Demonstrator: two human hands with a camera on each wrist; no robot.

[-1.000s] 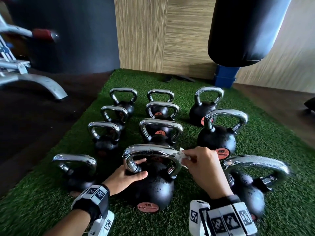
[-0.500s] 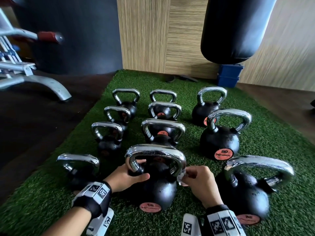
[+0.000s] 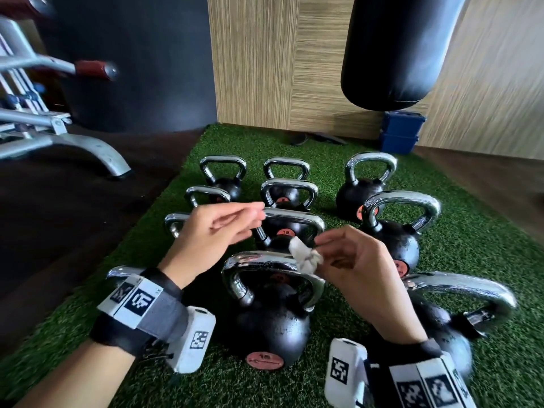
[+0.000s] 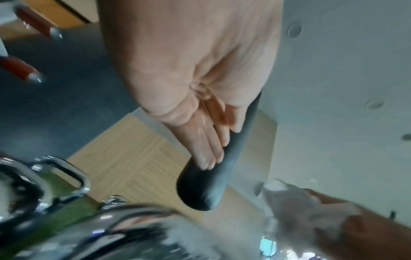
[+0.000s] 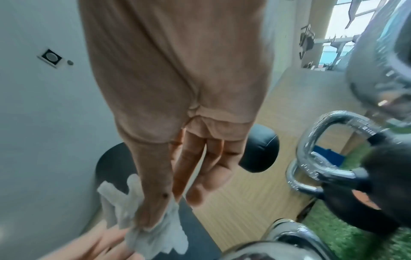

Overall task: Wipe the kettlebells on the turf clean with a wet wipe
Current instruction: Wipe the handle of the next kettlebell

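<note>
- The right hand [image 3: 357, 269] pinched a crumpled white wet wipe [image 3: 305, 257] between thumb and forefinger; its other fingers [image 5: 213, 174] hung loosely bent and held nothing.
- The left hand [image 3: 212, 231] was raised in the air with its fingers [image 3: 250, 212] nearly straight and close together, thumb just under them, holding and touching nothing.
- The two hands were near each other but apart, the left one to the left of the wipe and a little farther off.
- The wipe hung just above the right end of the chrome handle of the nearest middle kettlebell [image 3: 272, 328]; whether it touched the handle could not be told.
- That kettlebell stood upright on the green turf [image 3: 485, 245], between the two wrists.
- Ten kettlebells showed on the turf, each a black ball with a chrome handle: four in the left column, partly hidden by the left hand and wrist, four in the middle column and three... counted again, three in the right column made eleven in all.
- A black punching bag [image 3: 397, 48] hung over the far right; blue boxes [image 3: 401, 136], two stacked, stood under it.
- One grey metal bench frame [image 3: 59, 136] stood on the dark floor at the far left.
</note>
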